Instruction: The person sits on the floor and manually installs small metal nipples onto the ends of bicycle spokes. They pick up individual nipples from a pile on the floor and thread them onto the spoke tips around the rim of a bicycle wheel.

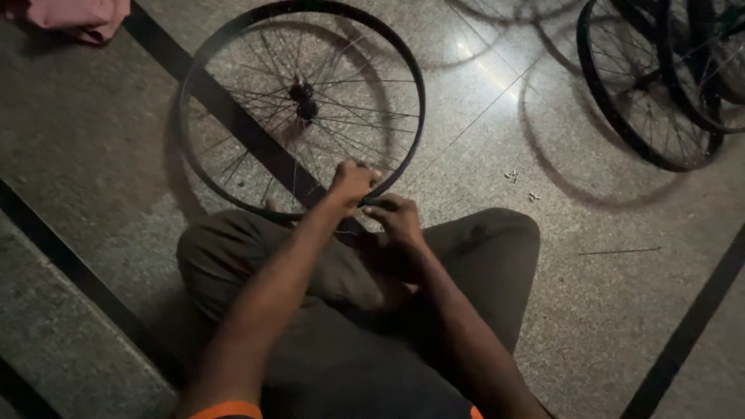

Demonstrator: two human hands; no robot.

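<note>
A black spoked bicycle wheel stands tilted on the floor in front of my crossed legs, its hub near the centre. My left hand is closed over the near part of the rim. My right hand is just below it, fingers pinched at the rim, on something too small to make out. My knees in dark trousers lie under both arms.
Several more black spoked wheels lean at the top right. Small metal bits and a loose thin spoke lie on the speckled stone floor. A pink cloth sits at the top left. Dark strips cross the floor.
</note>
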